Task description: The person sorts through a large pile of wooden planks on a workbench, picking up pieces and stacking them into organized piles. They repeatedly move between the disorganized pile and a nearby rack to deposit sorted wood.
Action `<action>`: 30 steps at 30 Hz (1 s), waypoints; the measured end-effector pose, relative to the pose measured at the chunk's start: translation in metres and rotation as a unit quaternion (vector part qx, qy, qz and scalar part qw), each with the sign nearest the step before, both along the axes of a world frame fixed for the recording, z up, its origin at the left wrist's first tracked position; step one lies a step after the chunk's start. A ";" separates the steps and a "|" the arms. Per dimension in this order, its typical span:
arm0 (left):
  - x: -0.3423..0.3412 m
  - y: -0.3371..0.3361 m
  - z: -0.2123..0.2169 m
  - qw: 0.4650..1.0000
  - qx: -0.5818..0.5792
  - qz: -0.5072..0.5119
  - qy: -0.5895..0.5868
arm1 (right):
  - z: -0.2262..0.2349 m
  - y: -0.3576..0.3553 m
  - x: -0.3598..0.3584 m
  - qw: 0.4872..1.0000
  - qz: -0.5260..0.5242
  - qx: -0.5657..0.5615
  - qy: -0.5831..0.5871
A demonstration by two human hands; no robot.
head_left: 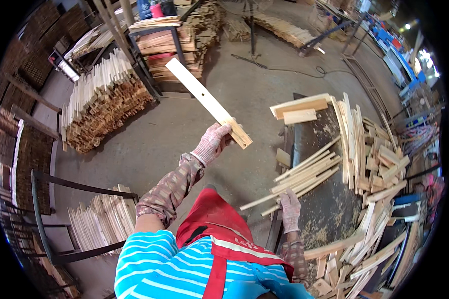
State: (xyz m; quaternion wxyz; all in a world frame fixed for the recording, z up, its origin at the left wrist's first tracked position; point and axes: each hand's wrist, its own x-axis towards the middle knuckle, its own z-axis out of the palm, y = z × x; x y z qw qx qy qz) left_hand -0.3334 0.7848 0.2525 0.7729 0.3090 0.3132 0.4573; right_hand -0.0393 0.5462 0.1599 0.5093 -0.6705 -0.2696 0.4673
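Wooden slat clenched at near end in left hand fingers; right hand fingers gripping thin sticks w/ bench under.

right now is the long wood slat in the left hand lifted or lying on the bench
Lifted: the left hand grips the slat at one end, angled up over the floor.

- The long pale wooden slat looks planed smooth and matt.
- The speckled knitted cloth gloves cover the left hand and right hand.
- The dark worktable top is dull, dusted with sawdust.
- The thin pale wooden sticks look raw.
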 end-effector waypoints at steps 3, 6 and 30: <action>-0.036 0.045 -0.007 0.999 0.000 0.021 -0.025 | -0.003 0.037 -0.034 1.000 0.002 -0.013 0.009; -0.079 0.112 -0.034 0.999 -0.008 0.040 -0.004 | -0.021 0.070 -0.075 0.998 0.028 -0.050 0.002; -0.375 0.789 0.025 0.982 0.006 0.097 0.162 | -0.097 0.203 -0.225 0.930 0.194 -0.157 -0.272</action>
